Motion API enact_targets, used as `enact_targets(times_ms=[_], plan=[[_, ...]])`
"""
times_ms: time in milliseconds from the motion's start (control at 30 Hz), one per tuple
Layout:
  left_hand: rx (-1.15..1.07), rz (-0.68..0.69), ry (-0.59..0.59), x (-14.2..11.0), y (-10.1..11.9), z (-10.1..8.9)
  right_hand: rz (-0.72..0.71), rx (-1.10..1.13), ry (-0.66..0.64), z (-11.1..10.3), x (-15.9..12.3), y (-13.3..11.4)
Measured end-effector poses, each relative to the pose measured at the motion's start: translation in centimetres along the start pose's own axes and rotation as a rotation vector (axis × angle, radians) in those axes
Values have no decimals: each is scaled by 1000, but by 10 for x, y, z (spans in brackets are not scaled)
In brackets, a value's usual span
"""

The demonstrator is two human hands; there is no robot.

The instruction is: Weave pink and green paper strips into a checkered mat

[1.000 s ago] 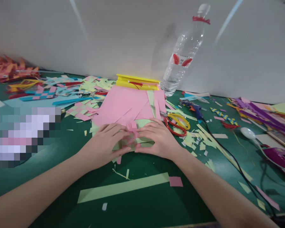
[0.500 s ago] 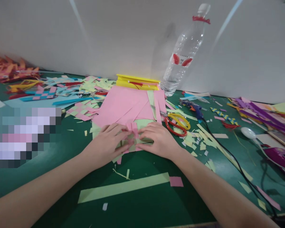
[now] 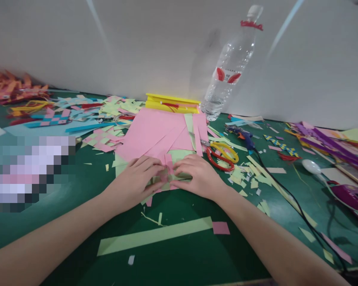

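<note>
At the middle of the green table, my left hand (image 3: 141, 178) and my right hand (image 3: 198, 174) face each other with fingers curled inward. Between their fingertips is a small piece of paper strips, with an upright pink paper strip (image 3: 168, 162) showing and pale green paper around it. Both hands pinch these strips at their edges; the fingers partly hide how the strips cross. Beneath and behind lie pink paper sheets (image 3: 155, 127) over pale green paper. Scissors (image 3: 220, 159) with red and yellow handles rest just beyond my right hand.
A tilted plastic bottle (image 3: 229, 71) leans against the grey wall. A glue gun (image 3: 241, 137) with a black cord lies right, near a white spoon (image 3: 312, 167). A long green paper strip (image 3: 155, 236) is in front. Paper scraps (image 3: 122, 106) litter the back; a yellow folded strip (image 3: 173, 102) stands there.
Both hands stay at almost the same place on the paper strips, with only slight finger movement. The view has shifted very slightly.
</note>
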State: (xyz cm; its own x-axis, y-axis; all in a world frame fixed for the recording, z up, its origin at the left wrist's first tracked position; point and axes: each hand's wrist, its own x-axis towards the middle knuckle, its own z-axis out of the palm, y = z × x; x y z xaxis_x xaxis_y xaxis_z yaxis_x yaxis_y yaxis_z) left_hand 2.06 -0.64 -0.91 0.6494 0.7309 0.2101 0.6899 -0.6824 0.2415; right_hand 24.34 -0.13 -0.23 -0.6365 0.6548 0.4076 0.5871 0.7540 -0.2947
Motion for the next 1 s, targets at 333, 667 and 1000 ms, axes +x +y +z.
enact_targets(times_ms=[333,667,1000], plan=[[3,27,28,0,-2,3,0,13,-18,0,1,1],[11,56,68,-2,1,-4,-72,12,190,0,1,-1],[15,165,33,-5,-3,0,-8,-91,424,-5,1,-3]])
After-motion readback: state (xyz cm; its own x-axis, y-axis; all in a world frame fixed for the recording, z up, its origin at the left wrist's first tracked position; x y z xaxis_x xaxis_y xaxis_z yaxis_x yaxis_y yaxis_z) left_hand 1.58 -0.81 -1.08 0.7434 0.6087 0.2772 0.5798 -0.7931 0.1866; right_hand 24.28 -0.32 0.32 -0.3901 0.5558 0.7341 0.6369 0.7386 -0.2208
